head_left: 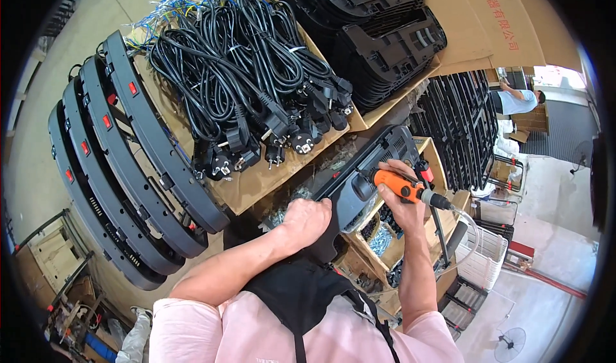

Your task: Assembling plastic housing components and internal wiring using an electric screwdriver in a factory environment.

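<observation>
My right hand [405,212] is wrapped round an orange electric-looking screwdriver [395,186] with a dark rear end and a pale hose or cord trailing from it. The tool lies over a dark grey plastic housing [351,204], long and curved, in front of my body. Its working tip is hidden from me. My left hand [307,223] is closed on the near left part of the housing, with the fingertips curled out of sight. Beyond my left hand, a bundle of black power cords [224,68] with plugs and bare coloured wire ends lies on cardboard.
Several curved grey housings [138,132] with red switches stand at the left. Black plastic covers [391,48] are stacked in a carton at the back. A wooden bin [380,244] of screws sits near my right forearm. Black frames [455,129] stand beyond; another person [516,100] is far right.
</observation>
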